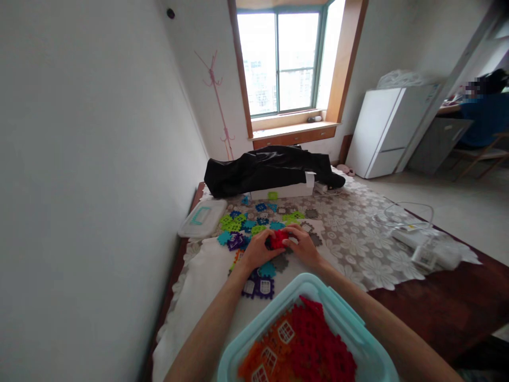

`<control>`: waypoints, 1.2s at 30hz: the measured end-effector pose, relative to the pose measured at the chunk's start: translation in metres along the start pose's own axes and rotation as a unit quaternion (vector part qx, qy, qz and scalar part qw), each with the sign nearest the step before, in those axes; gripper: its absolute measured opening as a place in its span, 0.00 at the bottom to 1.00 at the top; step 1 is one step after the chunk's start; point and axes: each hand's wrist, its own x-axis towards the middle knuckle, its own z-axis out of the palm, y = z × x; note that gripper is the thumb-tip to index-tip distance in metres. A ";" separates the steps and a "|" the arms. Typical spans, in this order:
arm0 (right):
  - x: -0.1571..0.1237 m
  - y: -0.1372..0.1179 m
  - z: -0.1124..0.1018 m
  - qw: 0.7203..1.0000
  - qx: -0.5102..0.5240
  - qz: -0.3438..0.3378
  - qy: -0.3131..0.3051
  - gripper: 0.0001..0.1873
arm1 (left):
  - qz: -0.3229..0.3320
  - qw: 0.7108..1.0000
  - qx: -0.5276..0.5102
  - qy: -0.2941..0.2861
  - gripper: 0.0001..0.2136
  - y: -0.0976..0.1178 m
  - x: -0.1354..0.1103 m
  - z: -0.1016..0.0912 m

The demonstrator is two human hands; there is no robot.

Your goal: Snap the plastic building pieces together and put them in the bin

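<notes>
Between my two hands, over the table, is a red plastic building piece [279, 239]. My left hand [260, 248] is closed on its left side, and my right hand [301, 245] grips it from the right. The fingers cover part of it. Around them lie loose interlocking pieces: green ones [234, 222], purple ones [236, 241], purple window pieces [264, 287] and grey ones [314, 233]. Close to me, between my forearms, a pale turquoise plastic box [310, 280] holds red pieces [322, 339] and orange window pieces [274, 345].
A lidded white case [202, 218] lies by the left wall. Black cloth [270, 164] covers something at the table's far end. At right are a cable and plastic-wrapped items [433, 252]. Beyond stand a white fridge [387, 130] and a seated person in blue [485, 119].
</notes>
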 end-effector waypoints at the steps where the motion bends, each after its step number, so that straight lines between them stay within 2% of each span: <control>1: 0.000 0.000 0.000 1.000 0.004 0.000 0.000 0.13 | -0.002 1.000 -0.001 -0.003 0.20 0.000 0.000 0.000; 23: -0.001 0.003 0.000 1.000 -0.006 0.015 0.012 0.13 | -0.017 1.000 0.005 -0.001 0.20 0.004 0.001 -0.002; 27: -0.002 0.006 0.000 1.000 0.001 0.020 0.015 0.16 | -0.023 1.000 0.005 0.006 0.20 0.005 0.000 -0.002; 29: -0.001 0.009 -0.001 0.999 0.003 0.034 0.036 0.19 | -0.032 0.999 -0.014 0.024 0.20 0.006 0.000 -0.002; 32: 0.001 0.016 -0.001 0.994 0.033 0.082 0.067 0.21 | -0.059 0.990 -0.089 0.089 0.20 0.010 0.005 -0.006; 36: 0.005 0.021 -0.002 0.984 0.107 0.116 0.089 0.22 | -0.080 0.955 -0.227 0.176 0.22 0.033 0.018 -0.026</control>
